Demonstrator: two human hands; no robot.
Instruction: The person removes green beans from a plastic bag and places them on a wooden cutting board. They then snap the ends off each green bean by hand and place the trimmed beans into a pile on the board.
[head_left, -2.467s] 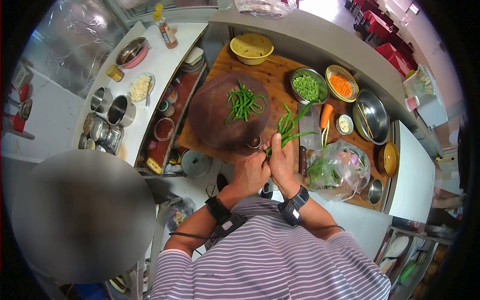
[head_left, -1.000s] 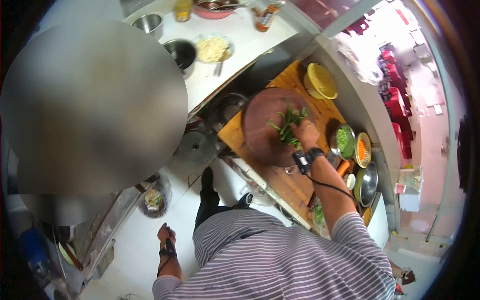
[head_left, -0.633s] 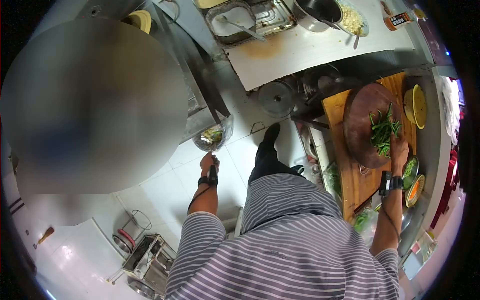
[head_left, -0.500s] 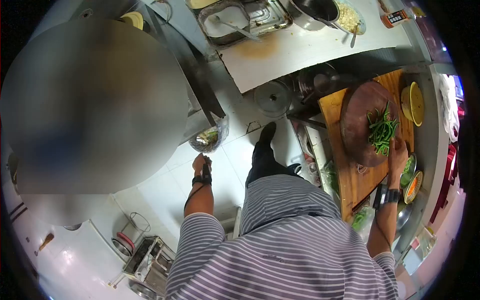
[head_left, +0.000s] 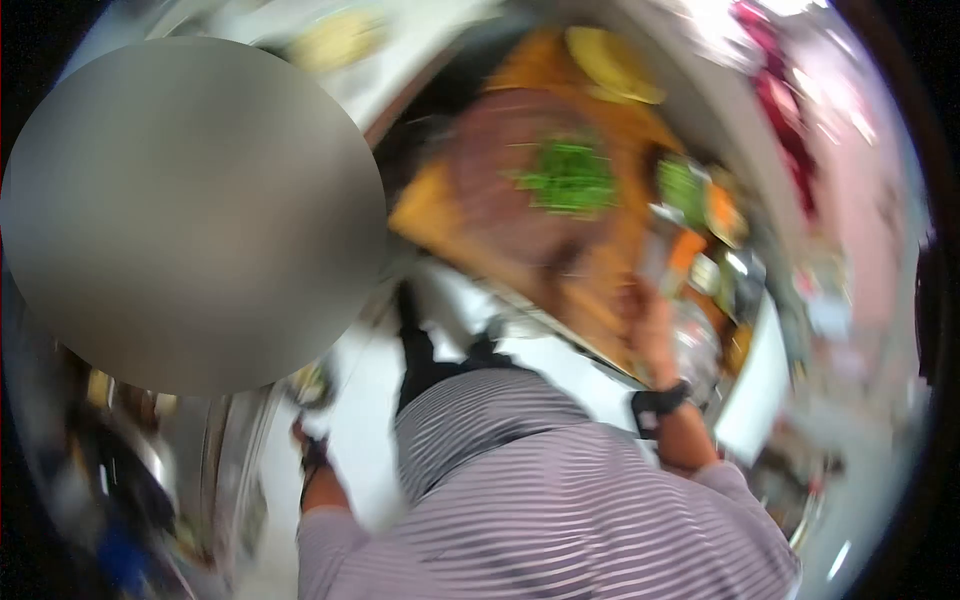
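Note:
Everything is smeared by motion. My right hand is over the right front part of the wooden table, its fingers too blurred to read. Green beans lie in a pile on the round brown chopping board, beyond and left of that hand. A dark blurred shape shows at the board's near edge. My left hand hangs low at the left, just below a bowl-like container; its fingers are smeared too.
A yellow basin stands at the table's back corner. Containers with green and orange food line the right side. A large grey blur covers the upper left. Metal equipment stands at the lower left.
The view has swung right, so the table now sits nearer the middle. My right hand has left the green beans and is nearer the table's front. The beans look more compact.

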